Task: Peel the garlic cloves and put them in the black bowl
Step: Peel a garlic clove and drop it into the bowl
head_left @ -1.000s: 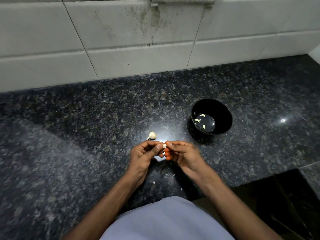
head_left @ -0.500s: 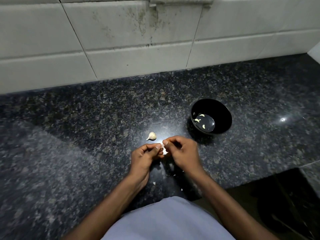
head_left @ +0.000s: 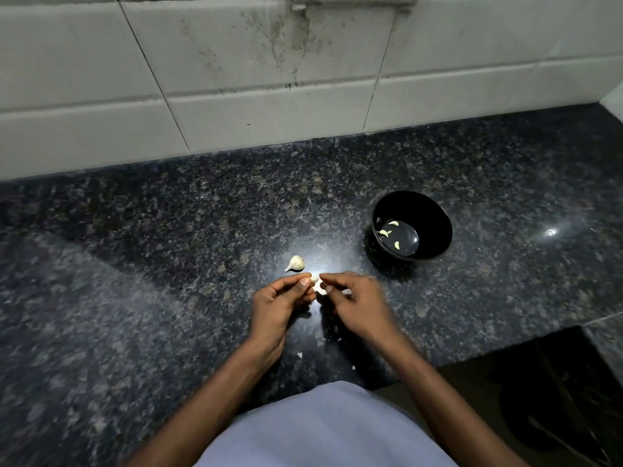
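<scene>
Between both hands I hold a small white garlic clove [head_left: 316,282] just above the counter. My left hand [head_left: 279,305] pinches it from the left with thumb and fingertips. My right hand [head_left: 354,301] pinches it from the right, fingers curled. An unpeeled garlic piece [head_left: 296,263] with a pointed tip lies on the counter just beyond my left hand. The black bowl [head_left: 435,220] stands to the right, beyond my right hand, with three peeled cloves [head_left: 388,232] in its bottom.
The dark speckled granite counter [head_left: 168,264] runs to a white tiled wall [head_left: 236,79] at the back. Small bits of garlic skin [head_left: 299,355] lie on the counter near my wrists. The counter's front edge steps back at the lower right, over a dark floor.
Both hands have stayed together on the clove, shifting slightly forward. My right hand's fingers have turned and worked at the clove. The bowl and the loose garlic piece have not moved.
</scene>
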